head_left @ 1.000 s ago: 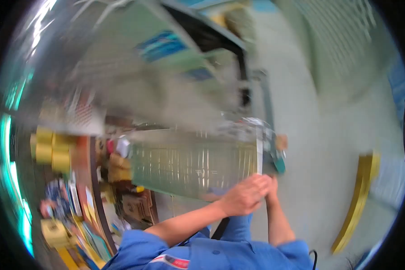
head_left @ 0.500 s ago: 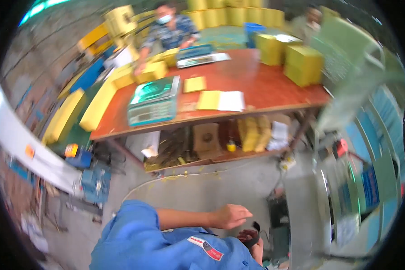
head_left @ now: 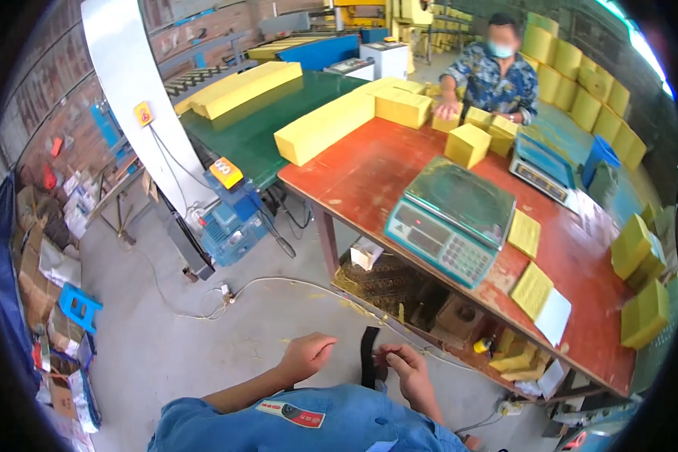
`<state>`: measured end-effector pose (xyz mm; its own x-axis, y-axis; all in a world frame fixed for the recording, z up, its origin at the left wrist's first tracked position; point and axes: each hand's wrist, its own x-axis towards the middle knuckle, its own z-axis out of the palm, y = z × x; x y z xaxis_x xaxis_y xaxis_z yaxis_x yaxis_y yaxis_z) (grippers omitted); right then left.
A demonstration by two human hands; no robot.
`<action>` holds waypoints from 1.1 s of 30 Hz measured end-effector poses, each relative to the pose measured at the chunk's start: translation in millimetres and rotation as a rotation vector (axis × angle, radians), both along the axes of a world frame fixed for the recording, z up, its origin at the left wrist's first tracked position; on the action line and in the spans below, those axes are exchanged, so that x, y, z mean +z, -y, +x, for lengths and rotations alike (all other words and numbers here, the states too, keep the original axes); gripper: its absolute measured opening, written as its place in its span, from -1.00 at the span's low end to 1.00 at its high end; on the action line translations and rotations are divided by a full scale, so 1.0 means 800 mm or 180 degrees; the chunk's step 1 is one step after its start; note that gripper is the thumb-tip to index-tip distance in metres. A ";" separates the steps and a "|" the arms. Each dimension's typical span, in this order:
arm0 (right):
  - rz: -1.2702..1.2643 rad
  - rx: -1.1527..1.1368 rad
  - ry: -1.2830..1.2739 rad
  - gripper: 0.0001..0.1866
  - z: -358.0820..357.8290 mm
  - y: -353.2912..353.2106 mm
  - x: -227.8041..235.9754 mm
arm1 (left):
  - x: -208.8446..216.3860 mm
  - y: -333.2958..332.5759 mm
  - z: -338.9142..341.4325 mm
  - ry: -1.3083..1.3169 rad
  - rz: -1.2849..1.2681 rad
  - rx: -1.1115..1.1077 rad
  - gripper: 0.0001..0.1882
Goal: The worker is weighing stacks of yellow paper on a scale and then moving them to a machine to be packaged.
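- above the floor [head_left: 181,346], left hand [head_left: 307,356] curled into a loose fist
- right hand [head_left: 408,372] half-curled, black strap [head_left: 368,355] just beside its fingertips, between both hands; can't tell if gripped
- red-and-white printed badge [head_left: 309,419] on blue shirt [head_left: 354,413]

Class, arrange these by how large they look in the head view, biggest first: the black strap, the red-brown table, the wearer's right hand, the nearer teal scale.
1. Red-brown table
2. Nearer teal scale
3. Right hand
4. Black strap

This ranks visible area only, not real size.
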<state>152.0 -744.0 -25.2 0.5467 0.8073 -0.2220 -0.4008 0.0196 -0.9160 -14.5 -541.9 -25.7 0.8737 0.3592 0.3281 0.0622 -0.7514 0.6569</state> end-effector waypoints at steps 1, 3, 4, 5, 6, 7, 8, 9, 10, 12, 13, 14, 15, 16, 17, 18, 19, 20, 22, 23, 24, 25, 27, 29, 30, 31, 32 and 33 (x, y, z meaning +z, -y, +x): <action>-0.0004 0.0061 -0.0022 -0.79 0.014 -0.021 0.003 | -0.002 -0.013 0.004 -0.0122 -0.0047 0.0214 -0.83; 0.0113 0.0476 -0.0110 -0.79 0.045 -0.063 0.009 | 0.003 -0.037 0.021 -0.0233 -0.0089 0.0478 -0.84; 0.0205 0.0572 -0.0146 -0.78 0.054 -0.073 0.005 | 0.007 -0.047 0.030 -0.0191 -0.0023 0.0531 -0.83; 0.0214 0.0627 -0.0159 -0.78 0.066 -0.092 0.005 | 0.009 -0.062 0.035 -0.0152 0.0053 0.0592 -0.82; 0.0164 0.0751 -0.0150 -0.79 0.078 -0.109 0.006 | 0.011 -0.083 0.043 -0.0160 0.0048 0.0652 -0.82; 0.0095 0.0883 -0.0153 -0.79 0.088 -0.119 0.007 | 0.013 -0.106 0.052 -0.0192 0.0268 0.0823 -0.78; 0.0094 0.1004 -0.0184 -0.79 0.099 -0.136 0.010 | 0.017 -0.131 0.062 -0.0233 0.0483 0.0985 -0.75; 0.0067 0.1048 -0.0202 -0.79 0.112 -0.152 0.011 | 0.024 -0.159 0.075 -0.0230 0.0415 0.1172 -0.70; 0.0148 0.1181 -0.0191 -0.78 0.122 -0.165 0.010 | 0.035 -0.188 0.089 -0.0229 0.0336 0.1350 -0.65; 0.0251 0.1390 -0.0114 -0.77 0.138 -0.194 0.013 | 0.068 -0.255 0.122 0.0057 -0.0170 0.1549 -0.58; 0.0230 0.1397 -0.0133 -0.77 0.144 -0.210 0.015 | 0.080 -0.295 0.137 0.0178 -0.0331 0.1616 -0.58; 0.0189 0.1423 -0.0148 -0.78 0.147 -0.229 0.016 | 0.090 -0.336 0.151 0.0294 -0.0486 0.1681 -0.58; 0.0144 0.1445 -0.0163 -0.78 0.148 -0.248 0.016 | 0.101 -0.376 0.166 0.0385 -0.0519 0.1713 -0.59; 0.0106 0.1425 -0.0181 -0.78 0.150 -0.269 0.016 | 0.107 -0.416 0.185 0.0479 -0.0572 0.1727 -0.60; 0.0148 0.1379 -0.0146 -0.78 0.152 -0.290 0.016 | 0.117 -0.452 0.204 0.0556 -0.0663 0.1670 -0.62; 0.0189 0.1315 -0.0107 -0.78 0.152 -0.310 0.015 | 0.126 -0.483 0.225 0.0633 -0.0757 0.1595 -0.64; 0.0169 0.1290 -0.0107 -0.78 0.152 -0.332 0.011 | 0.128 -0.516 0.244 0.0629 -0.0780 0.1573 -0.64; 0.0134 0.1154 -0.0205 -0.78 0.149 -0.354 0.006 | 0.129 -0.549 0.262 0.0640 -0.0630 0.1480 -0.65; 0.0057 0.0965 -0.0299 -0.78 0.151 -0.401 0.003 | 0.130 -0.610 0.302 0.0648 -0.0532 0.1341 -0.67; 0.0085 0.0917 -0.0290 -0.78 0.152 -0.426 0.007 | 0.135 -0.637 0.318 0.0609 -0.0220 0.1335 -0.68; 0.0125 0.0856 -0.0284 -0.78 0.152 -0.451 0.011 | 0.135 -0.662 0.329 0.0567 0.0104 0.1312 -0.70; 0.0122 0.0816 -0.0289 -0.78 0.153 -0.474 0.018 | 0.132 -0.683 0.337 0.0561 0.0096 0.1273 -0.70; 0.0163 0.0754 -0.0288 -0.78 0.157 -0.519 0.034 | 0.127 -0.722 0.350 0.0506 0.0206 0.1167 -0.72; 0.0101 0.0646 -0.0170 -0.77 0.167 -0.555 0.040 | 0.114 -0.746 0.365 0.0478 0.0234 0.0939 -0.72; 0.0014 0.0594 -0.0076 -0.76 0.176 -0.575 0.041 | 0.106 -0.753 0.372 0.0500 0.0446 0.0847 -0.68; 0.0057 0.0600 -0.0046 -0.76 0.182 -0.596 0.042 | 0.101 -0.759 0.374 0.0493 0.0664 0.0794 -0.64; 0.0043 0.0342 0.0319 -0.71 0.191 -0.623 0.042 | 0.100 -0.773 0.382 0.0523 0.0707 0.0806 -0.64; 0.0001 0.0085 0.0652 -0.64 0.197 -0.645 0.039 | 0.091 -0.782 0.387 0.0278 0.0683 0.0982 -0.56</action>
